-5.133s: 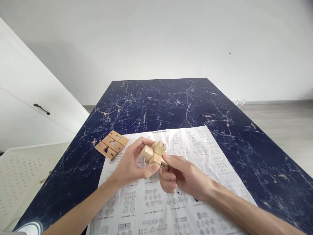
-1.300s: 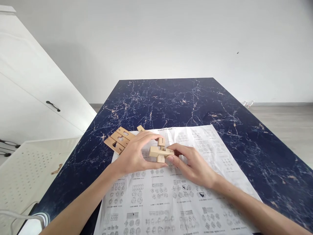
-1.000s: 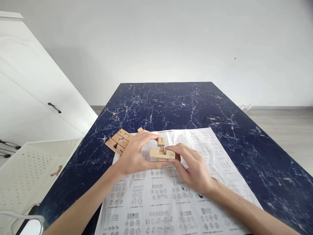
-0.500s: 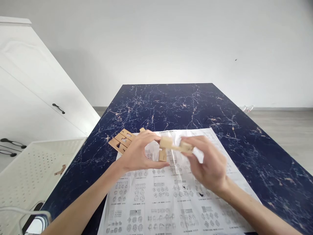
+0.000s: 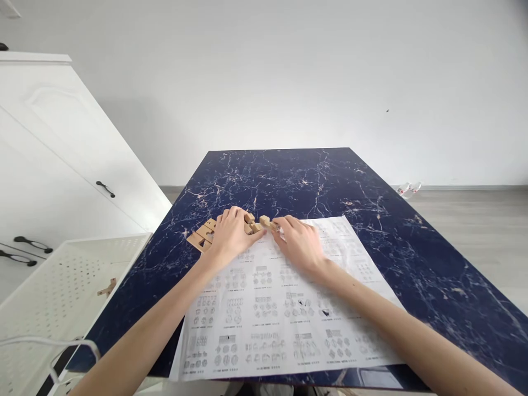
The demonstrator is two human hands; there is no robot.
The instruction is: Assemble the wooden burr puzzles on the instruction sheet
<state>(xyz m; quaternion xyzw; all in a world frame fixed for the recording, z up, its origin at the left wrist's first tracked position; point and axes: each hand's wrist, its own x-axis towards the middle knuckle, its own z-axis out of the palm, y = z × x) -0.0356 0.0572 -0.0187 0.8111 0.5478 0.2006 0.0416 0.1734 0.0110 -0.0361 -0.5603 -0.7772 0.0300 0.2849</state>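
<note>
My left hand (image 5: 231, 231) is closed around pale wooden puzzle pieces (image 5: 251, 224) by the sheet's far edge; its fingers hide part of them, so I cannot tell how they fit together. Just right of these, my right hand (image 5: 300, 241) pinches one end of a notched wooden puzzle piece (image 5: 265, 220), which points toward the left hand's pieces. Both hands are low over the printed paper sheet (image 5: 264, 286), covered in rows of small puzzle diagrams. Behind the left hand sits a flat wooden board (image 5: 201, 236) with cut-outs and numbers, partly covered by the hand.
The blue marbled table (image 5: 280, 179) carries the sheet. To the left stand a white cabinet (image 5: 45, 165) and a perforated cream surface (image 5: 49, 291), where a small brown wooden piece (image 5: 108, 287) lies. A white cable (image 5: 49, 342) runs at lower left.
The interlocked wooden puzzle has come apart: my right hand drew a notched piece off to the right. Both hands have since moved forward and down to the sheet's far edge.
</note>
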